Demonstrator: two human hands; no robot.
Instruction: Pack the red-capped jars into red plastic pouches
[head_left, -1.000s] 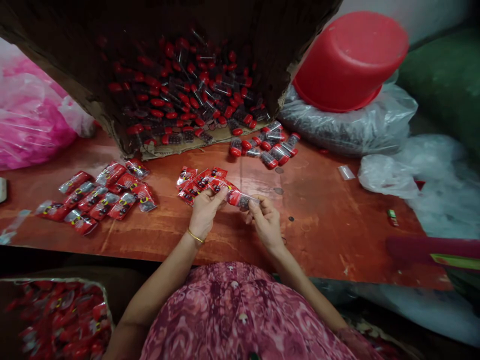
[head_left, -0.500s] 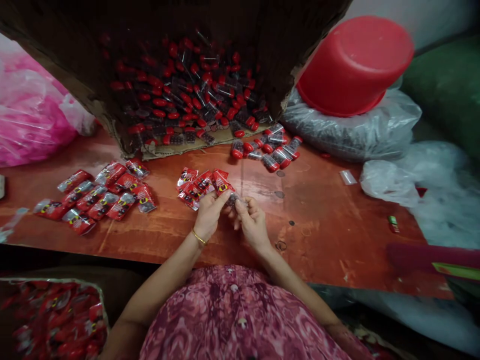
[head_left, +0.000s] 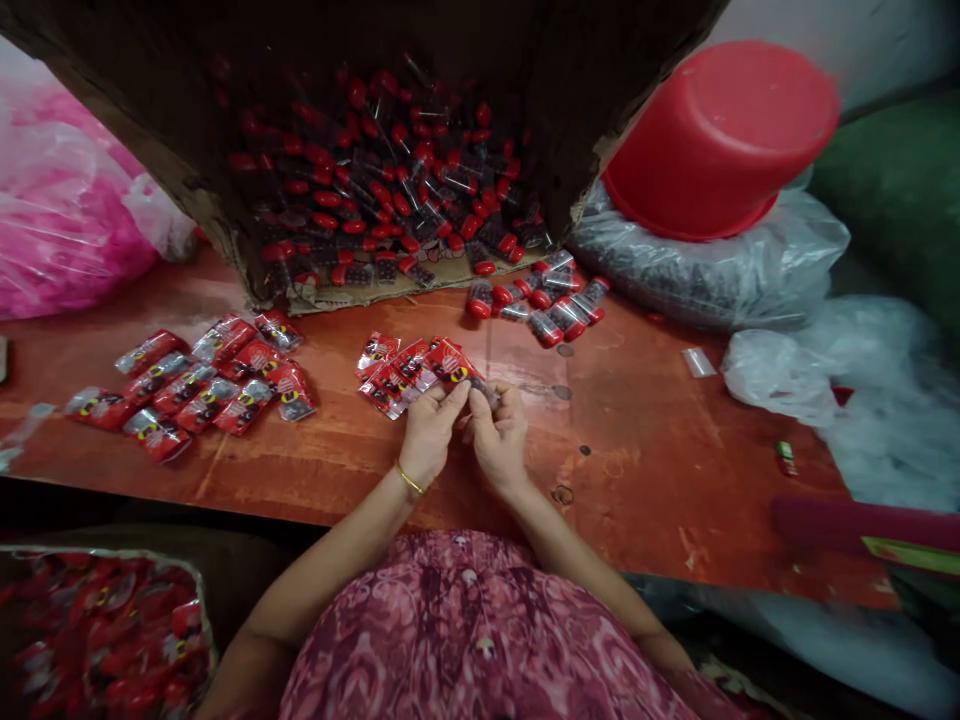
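Two hands meet over one small packet (head_left: 480, 388): left hand (head_left: 429, 432) pinches its red printed end w/ thumb and forefinger, right hand (head_left: 499, 432) pinches the clear end close by, fingertips of both nearly touching. The packet sits just above the table (head_left: 637, 440), right in front of the person.

Judging by looks, it's very light, thin crinkly film w/ small dark bits inside; prob. slippery and floppy, so the flat sealed ends are the best places to grip, not the lumpy middle. Squeezing hard could burst the film.

Touching the left fingertips and fanning away to the left: a loose bunch of like packets (head_left: 401, 368), glossy red w/ a yellow-black mark. Further left of the left hand, a bigger spread of packets (head_left: 202, 385), lying flat, overlapping.

Beyond both hands, a torn cardboard box (head_left: 315, 290) on its side, brown, rough-edged, full of clear tubes w/ red caps; some tubes (head_left: 544, 305) have spilled out beyond the right hand. Far right: an upturned red plastic tub (head_left: 720, 140), smooth, on a clear bag (head_left: 712, 270) of dark stuff. Far left, a pink bag (head_left: 60, 240). Tabletop is worn, scuffed red-brown board.
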